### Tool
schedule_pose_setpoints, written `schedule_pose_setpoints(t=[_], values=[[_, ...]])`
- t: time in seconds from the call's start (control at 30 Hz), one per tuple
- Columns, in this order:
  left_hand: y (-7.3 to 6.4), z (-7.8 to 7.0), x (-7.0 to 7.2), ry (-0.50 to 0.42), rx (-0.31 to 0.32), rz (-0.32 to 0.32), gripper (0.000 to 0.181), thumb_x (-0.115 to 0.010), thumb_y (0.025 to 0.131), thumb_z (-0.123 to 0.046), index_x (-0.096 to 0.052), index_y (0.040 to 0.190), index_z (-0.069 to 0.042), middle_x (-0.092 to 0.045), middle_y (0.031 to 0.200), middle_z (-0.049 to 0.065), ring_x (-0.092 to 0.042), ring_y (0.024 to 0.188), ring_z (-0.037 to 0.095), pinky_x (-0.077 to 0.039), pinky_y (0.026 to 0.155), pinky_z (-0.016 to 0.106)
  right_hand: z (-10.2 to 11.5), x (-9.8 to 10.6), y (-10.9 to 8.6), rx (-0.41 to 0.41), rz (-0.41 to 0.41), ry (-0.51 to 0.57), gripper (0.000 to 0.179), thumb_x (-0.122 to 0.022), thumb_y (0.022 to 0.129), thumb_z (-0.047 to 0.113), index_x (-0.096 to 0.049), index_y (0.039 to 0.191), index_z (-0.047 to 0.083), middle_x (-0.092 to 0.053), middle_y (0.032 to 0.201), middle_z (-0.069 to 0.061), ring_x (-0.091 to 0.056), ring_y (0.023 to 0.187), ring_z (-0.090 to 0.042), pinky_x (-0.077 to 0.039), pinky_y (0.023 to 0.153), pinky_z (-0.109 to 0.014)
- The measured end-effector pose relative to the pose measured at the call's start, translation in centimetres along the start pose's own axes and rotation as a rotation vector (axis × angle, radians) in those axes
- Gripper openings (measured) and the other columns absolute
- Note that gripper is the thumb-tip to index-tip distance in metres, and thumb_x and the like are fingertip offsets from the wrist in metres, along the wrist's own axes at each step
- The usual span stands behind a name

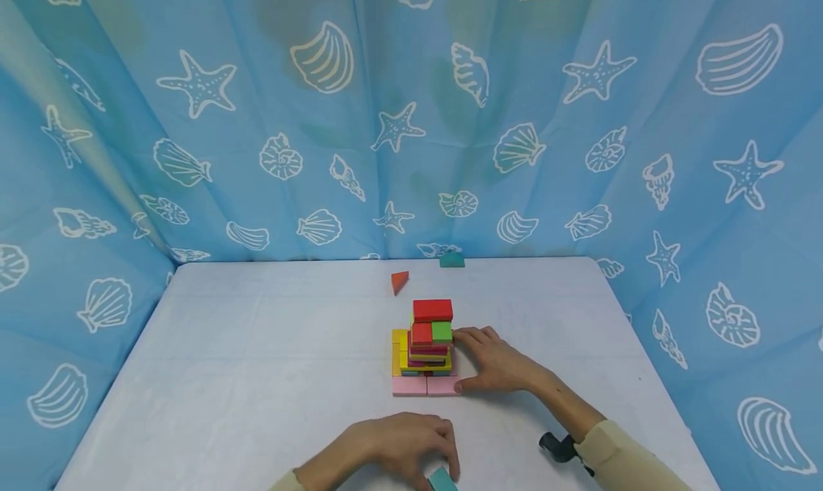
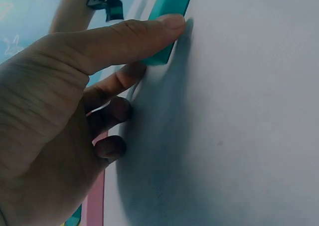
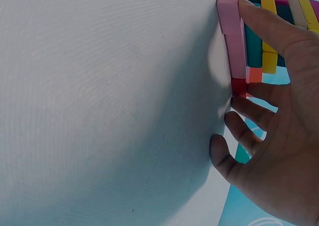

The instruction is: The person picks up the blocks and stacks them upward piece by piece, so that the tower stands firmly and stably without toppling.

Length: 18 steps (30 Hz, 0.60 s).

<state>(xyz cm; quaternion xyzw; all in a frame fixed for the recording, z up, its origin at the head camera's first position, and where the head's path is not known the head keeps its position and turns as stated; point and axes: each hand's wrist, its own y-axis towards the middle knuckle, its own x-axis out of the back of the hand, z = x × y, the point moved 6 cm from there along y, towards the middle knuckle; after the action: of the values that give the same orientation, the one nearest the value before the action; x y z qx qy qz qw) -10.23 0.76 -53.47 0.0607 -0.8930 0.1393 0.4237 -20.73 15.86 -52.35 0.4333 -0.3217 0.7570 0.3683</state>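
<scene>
A layered stack of coloured blocks stands near the middle of the table, with a red block (image 1: pixel 433 310) on top and a green block (image 1: pixel 441 331) below it. Pink blocks (image 1: pixel 409 386) lie along its front base, and yellow blocks (image 1: pixel 396 355) show at its left. My right hand (image 1: pixel 498 362) rests against the stack's right side, thumb on a pink block (image 3: pixel 229 11) and fingers spread toward the back. Nearer the front edge of the view, my left hand (image 1: pixel 405 444) pinches a teal block (image 2: pixel 167 9) between thumb and forefinger, its other fingers curled loosely.
Behind the stack lie an orange triangular block (image 1: pixel 399 282) and, at the table's far edge, a teal block (image 1: pixel 452 261). A white cloth covers the table (image 1: pixel 257 362). Blue curtains (image 1: pixel 411 162) with shell prints hang around it. A black device (image 1: pixel 558 448) sits at the right wrist.
</scene>
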Motion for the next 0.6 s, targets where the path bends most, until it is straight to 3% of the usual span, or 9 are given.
schedule_pose_setpoints(t=[0.23, 0.37, 0.47, 0.6], values=[[0.4, -0.6, -0.1, 0.009, -0.011, -0.002, 0.033, -0.080, 0.087, -0.036, -0.070, 0.119, -0.035, -0.058, 0.113, -0.021, -0.048, 0.099, -0.009, -0.039, 0.087, 0.010, 0.0, -0.1, 0.0, -0.009, 0.002, 0.014, 0.096, -0.085, 0.073, 0.052, -0.041, 0.153, 0.020, -0.044, 0.153, -0.006, -0.039, 0.138, -0.031, -0.045, 0.104, -0.056], [0.0, -0.9, 1.0, -0.026, -0.002, -0.072, 0.033, -0.076, 0.090, -0.040, -0.068, 0.122, -0.035, -0.059, 0.112, -0.021, -0.051, 0.094, -0.007, -0.041, 0.084, 0.009, 0.0, -0.1, 0.0, -0.007, 0.006, 0.016, 0.096, -0.084, 0.073, 0.053, -0.041, 0.153, 0.021, -0.044, 0.154, -0.005, -0.039, 0.137, -0.030, -0.045, 0.105, -0.056], [-0.7, -1.4, 3.2, -0.083, 0.000, -0.220, 0.032, -0.073, 0.091, -0.045, -0.068, 0.121, -0.034, -0.058, 0.111, -0.020, -0.054, 0.093, -0.003, -0.045, 0.080, 0.010, 0.0, 0.0, 0.0, -0.001, 0.005, 0.014, 0.096, -0.084, 0.074, 0.053, -0.041, 0.153, 0.020, -0.044, 0.154, -0.005, -0.039, 0.136, -0.030, -0.045, 0.105, -0.056], [-2.4, -2.2, 7.3, -0.108, -0.043, -0.528, 0.031, -0.075, 0.089, -0.044, -0.071, 0.117, -0.031, -0.060, 0.114, -0.016, -0.057, 0.098, -0.001, -0.050, 0.080, 0.012, 0.0, 0.1, 0.0, 0.011, 0.008, 0.011, 0.095, -0.083, 0.075, 0.054, -0.041, 0.153, 0.019, -0.043, 0.153, -0.005, -0.039, 0.136, -0.030, -0.044, 0.105, -0.056]])
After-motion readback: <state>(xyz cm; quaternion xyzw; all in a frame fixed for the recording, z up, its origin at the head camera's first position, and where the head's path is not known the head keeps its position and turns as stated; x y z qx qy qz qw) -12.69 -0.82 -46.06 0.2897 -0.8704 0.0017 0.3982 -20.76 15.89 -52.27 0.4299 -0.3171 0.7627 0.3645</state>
